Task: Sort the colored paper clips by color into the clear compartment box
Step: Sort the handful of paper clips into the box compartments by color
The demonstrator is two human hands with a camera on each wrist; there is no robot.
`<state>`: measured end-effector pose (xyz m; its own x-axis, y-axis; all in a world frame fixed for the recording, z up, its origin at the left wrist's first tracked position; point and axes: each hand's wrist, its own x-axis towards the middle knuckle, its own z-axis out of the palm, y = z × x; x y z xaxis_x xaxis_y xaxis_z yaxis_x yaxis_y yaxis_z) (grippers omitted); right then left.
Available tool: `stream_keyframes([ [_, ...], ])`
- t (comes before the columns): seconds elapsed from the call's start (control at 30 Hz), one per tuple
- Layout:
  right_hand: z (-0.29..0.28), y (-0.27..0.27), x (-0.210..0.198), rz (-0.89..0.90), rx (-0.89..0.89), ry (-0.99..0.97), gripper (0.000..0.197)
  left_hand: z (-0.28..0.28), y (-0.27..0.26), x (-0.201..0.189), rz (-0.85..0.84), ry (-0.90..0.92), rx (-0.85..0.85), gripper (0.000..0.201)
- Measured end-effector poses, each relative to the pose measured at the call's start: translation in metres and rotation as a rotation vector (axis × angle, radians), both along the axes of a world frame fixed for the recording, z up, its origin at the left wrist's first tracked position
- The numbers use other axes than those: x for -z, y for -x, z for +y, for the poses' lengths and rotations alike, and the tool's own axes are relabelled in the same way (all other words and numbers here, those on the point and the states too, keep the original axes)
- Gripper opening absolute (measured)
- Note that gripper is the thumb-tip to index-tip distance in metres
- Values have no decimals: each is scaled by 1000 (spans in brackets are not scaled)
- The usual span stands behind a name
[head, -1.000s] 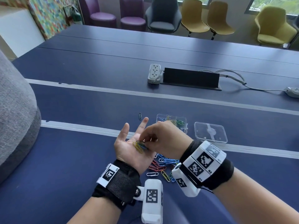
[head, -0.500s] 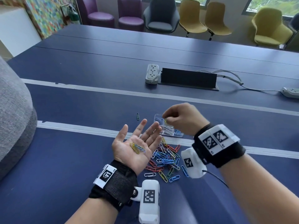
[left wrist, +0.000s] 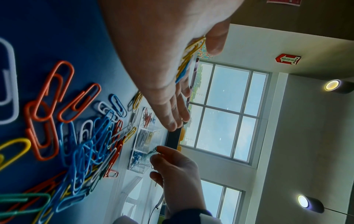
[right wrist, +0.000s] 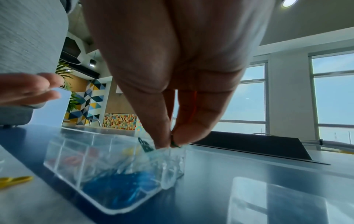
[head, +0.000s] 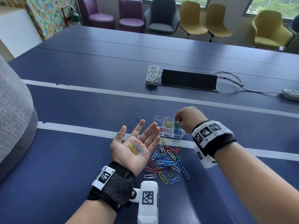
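The clear compartment box (head: 178,137) sits on the blue table, with blue, yellow, green, red and white clips in separate cells. My right hand (head: 177,121) is over its far right cell and pinches a green paper clip (right wrist: 175,144) between thumb and fingertips, just above the green clips. My left hand (head: 137,139) lies palm up left of the box, fingers straight, carrying loose yellow and blue clips (head: 135,148). A mixed pile of clips (head: 166,160) lies on the table between my wrists. The same pile (left wrist: 82,145) fills the left wrist view.
One dark clip (head: 138,117) lies alone left of the box. The clear lid (right wrist: 272,197) lies right of the box, hidden behind my right wrist in the head view. A power strip (head: 152,75) and a black cable hatch (head: 189,80) sit farther back. A grey cushion (head: 14,118) bulges at the left.
My right hand left the left palm and moved right and away to the box's far right cell, carrying the green clip. The left hand stayed palm up with its clips.
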<state>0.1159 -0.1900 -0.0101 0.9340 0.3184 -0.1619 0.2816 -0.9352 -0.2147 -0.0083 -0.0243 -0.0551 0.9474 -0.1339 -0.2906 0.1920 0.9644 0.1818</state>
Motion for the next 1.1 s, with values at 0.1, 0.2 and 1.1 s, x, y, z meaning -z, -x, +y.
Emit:
stream_keyframes([
  [0.1, 0, 1, -2, -16, -21, -20, 27, 0, 0, 0, -3, 7, -2, 56],
  [0.2, 1, 3, -3, -36, -33, -63, 27, -2, -1, 0, 2, 14, 4, 57],
  [1.1, -5, 12, -3, 60, -30, -28, 34, -5, 1, -3, 22, -6, -1, 56],
])
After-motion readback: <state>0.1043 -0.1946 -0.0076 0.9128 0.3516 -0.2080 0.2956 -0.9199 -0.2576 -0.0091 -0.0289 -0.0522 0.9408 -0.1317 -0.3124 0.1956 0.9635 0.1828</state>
